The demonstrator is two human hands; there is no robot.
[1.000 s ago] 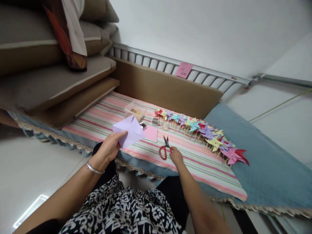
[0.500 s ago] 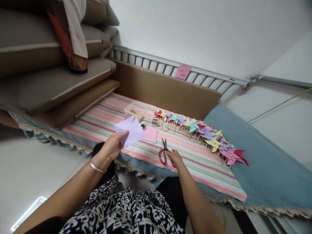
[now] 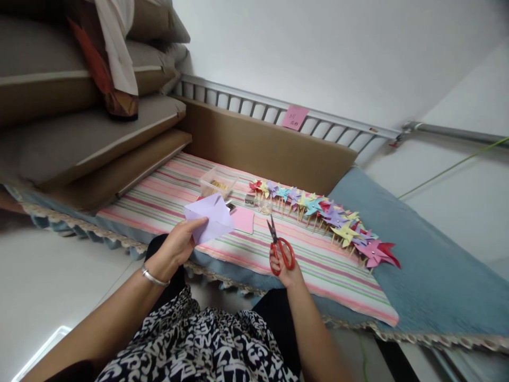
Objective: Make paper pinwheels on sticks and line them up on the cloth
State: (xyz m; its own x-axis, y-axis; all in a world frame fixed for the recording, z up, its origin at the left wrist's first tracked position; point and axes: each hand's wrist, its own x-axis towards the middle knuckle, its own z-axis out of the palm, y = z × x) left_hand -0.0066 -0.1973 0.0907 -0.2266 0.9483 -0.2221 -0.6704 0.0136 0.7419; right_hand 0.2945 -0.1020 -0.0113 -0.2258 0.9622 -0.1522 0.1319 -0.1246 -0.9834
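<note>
A square of lilac paper (image 3: 212,225) with slits cut in from its corners is pinched in my left hand (image 3: 183,239), thumb on top. My right hand (image 3: 287,269) has its fingers around the red handles of a pair of scissors (image 3: 281,249); the dark blades point away from me. Between the two hands lies a stack of pink paper (image 3: 242,219). Behind the lilac sheet stands a clear plastic box (image 3: 217,183) with small yellowish pieces in it. To the right, several paper pinwheels (image 3: 334,215) on wooden sticks lie in a long row.
A striped cloth (image 3: 234,254) covers the bed's near part, beside blue bedding (image 3: 421,276). Stacked cushions (image 3: 91,127) rise on the left. A brown board (image 3: 258,140) leans against the rail, which bears a pink note (image 3: 295,116). A small metal item (image 3: 249,199) sits near the pinwheels.
My right hand has picked the scissors up off the cloth and turned them, handles now in the palm. The left hand still holds the lilac paper in about the same place.
</note>
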